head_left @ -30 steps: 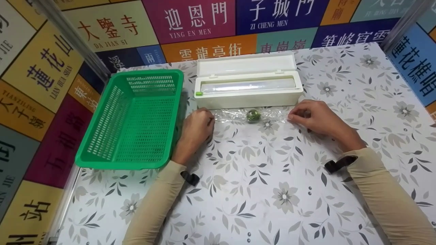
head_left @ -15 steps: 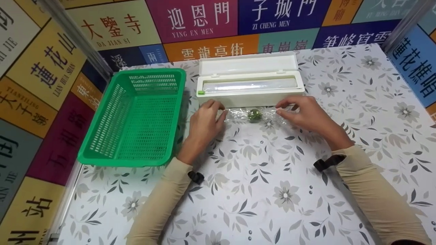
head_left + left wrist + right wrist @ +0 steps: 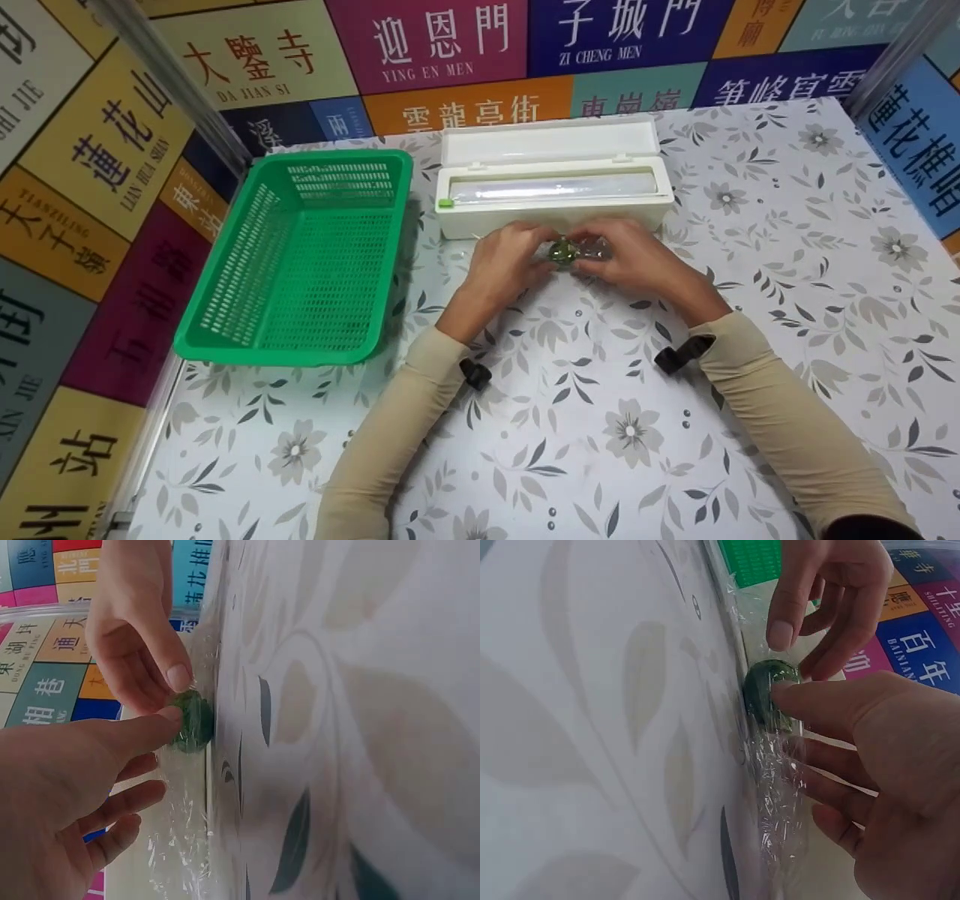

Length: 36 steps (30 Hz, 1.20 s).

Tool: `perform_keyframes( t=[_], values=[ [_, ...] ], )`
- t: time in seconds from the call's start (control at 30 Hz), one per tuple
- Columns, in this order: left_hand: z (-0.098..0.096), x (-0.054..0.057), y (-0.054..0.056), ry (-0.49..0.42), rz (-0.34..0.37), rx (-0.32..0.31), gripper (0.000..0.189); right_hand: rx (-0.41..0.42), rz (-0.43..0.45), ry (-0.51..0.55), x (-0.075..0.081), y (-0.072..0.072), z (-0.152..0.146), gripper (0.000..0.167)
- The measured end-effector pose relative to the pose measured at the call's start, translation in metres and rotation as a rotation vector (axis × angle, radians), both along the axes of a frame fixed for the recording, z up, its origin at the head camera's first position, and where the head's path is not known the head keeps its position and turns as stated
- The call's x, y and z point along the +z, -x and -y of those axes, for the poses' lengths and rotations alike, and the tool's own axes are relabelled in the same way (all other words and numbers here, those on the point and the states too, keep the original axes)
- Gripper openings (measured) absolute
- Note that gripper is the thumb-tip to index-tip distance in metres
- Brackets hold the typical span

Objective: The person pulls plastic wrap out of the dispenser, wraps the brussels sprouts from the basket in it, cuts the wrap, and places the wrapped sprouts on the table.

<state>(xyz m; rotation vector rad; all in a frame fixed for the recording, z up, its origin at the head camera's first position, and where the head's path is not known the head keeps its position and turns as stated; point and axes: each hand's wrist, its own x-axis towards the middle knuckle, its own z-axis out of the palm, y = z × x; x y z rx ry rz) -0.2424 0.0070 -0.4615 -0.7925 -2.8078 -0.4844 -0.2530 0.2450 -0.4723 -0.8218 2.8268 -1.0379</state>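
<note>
A small round dark-green fruit or vegetable [image 3: 562, 252] lies on the tablecloth, wrapped in clear cling film [image 3: 776, 795] that trails off to both sides. Its exact kind is unclear through the film. From the left, my left hand [image 3: 504, 259] pinches the wrapped piece, thumb in front, with its other fingers loosely bent behind. My right hand [image 3: 637, 255] holds it from the right in the same way, its thumb [image 3: 810, 697] on the green surface. Some of the index fingers' contact is hidden behind the thumbs.
Just behind the hands stands a white cling film dispenser [image 3: 555, 217], lid raised, with a film roll [image 3: 555, 186] inside. A green plastic basket [image 3: 367, 352] stands at the left. Printed wall panels [image 3: 442, 45] close off the back and sides.
Both hands have moved inward along the film, from its two ends to the green piece in the middle. The basket and the dispenser have stayed in place.
</note>
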Motion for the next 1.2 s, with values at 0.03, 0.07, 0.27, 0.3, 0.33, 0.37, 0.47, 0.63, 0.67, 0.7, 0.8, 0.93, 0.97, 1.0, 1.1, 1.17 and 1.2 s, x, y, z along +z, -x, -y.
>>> perform_keyframes(
  t=[0.03,0.07,0.27,0.3,0.33,0.37,0.47,0.63,0.67,0.7,0.8,0.93,0.97,1.0,1.1,1.17,1.2],
  values=[
    [-0.002,-0.001,0.000,-0.008,0.000,0.001,0.030,-0.008,0.003,-0.001,0.000,-0.001,0.001,0.041],
    [-0.003,-0.003,0.000,-0.017,-0.001,0.002,0.027,-0.012,0.003,0.002,-0.001,-0.001,0.003,0.040],
    [-0.004,-0.007,-0.003,-0.046,-0.011,-0.002,0.021,-0.028,-0.019,0.012,-0.003,-0.007,0.005,0.035],
    [-0.004,-0.007,-0.003,-0.050,-0.013,-0.006,0.021,-0.031,-0.028,0.009,-0.004,-0.007,0.005,0.035],
    [-0.005,-0.007,-0.004,-0.053,-0.015,-0.009,0.021,-0.036,-0.034,0.007,-0.004,-0.008,0.005,0.035],
    [-0.005,-0.007,-0.004,-0.060,-0.012,-0.013,0.021,-0.043,-0.037,0.004,-0.005,-0.008,0.006,0.035],
    [-0.004,-0.006,-0.006,-0.081,0.001,-0.021,0.019,-0.064,-0.019,0.012,-0.005,-0.010,0.008,0.037],
    [-0.001,-0.003,-0.010,-0.151,0.078,-0.053,0.015,-0.094,0.030,0.050,-0.001,-0.016,0.015,0.036],
    [0.000,-0.002,-0.011,-0.169,0.097,-0.068,0.016,-0.095,0.037,0.053,-0.001,-0.017,0.016,0.035],
    [0.001,-0.002,-0.012,-0.180,0.113,-0.084,0.016,-0.092,0.047,0.058,0.000,-0.019,0.018,0.034],
    [0.007,-0.002,-0.015,-0.199,0.149,-0.139,0.016,-0.061,0.110,0.079,0.002,-0.024,0.020,0.033],
    [0.017,-0.002,-0.018,-0.190,0.166,-0.211,0.017,0.007,0.242,0.128,0.004,-0.032,0.019,0.026],
    [0.020,-0.002,-0.019,-0.192,0.173,-0.227,0.017,0.024,0.274,0.142,0.004,-0.034,0.019,0.023],
    [0.022,-0.002,-0.020,-0.194,0.181,-0.242,0.018,0.038,0.301,0.153,0.004,-0.035,0.018,0.020],
    [0.029,-0.001,-0.023,-0.206,0.214,-0.278,0.023,0.080,0.340,0.158,0.003,-0.039,0.017,0.012],
    [0.031,-0.002,-0.025,-0.212,0.224,-0.302,0.026,0.112,0.326,0.142,0.001,-0.040,0.017,0.014],
    [0.032,-0.003,-0.025,-0.215,0.224,-0.311,0.027,0.128,0.311,0.130,0.001,-0.040,0.017,0.017]
  ],
)
